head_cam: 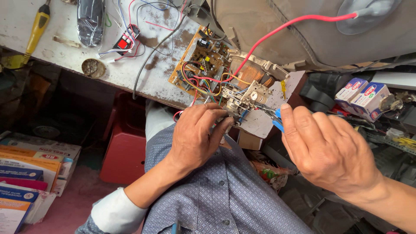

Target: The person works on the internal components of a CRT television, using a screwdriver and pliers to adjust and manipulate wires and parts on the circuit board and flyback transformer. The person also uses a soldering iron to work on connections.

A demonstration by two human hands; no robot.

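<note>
My left hand [197,134] grips a small circuit board [248,100] with soldered pins and several coloured wires, held above my lap. My right hand [325,149] holds blue-handled pliers [273,115], whose jaws reach the small board's right side. The wires run up to a larger brown circuit board [201,60] lying at the edge of the dirty white workbench [65,54]. Behind it is a copper deflection coil [251,74] on the neck of a grey picture tube [268,26], crossed by a thick red cable [277,30].
A yellow-handled screwdriver [37,28], a round tin lid [93,67], a black remote in plastic [91,19] and a small red-and-black part [125,42] lie on the bench. Stacked boxes [26,169] sit at lower left, a red stool [125,147] below, white-blue boxes [364,97] at right.
</note>
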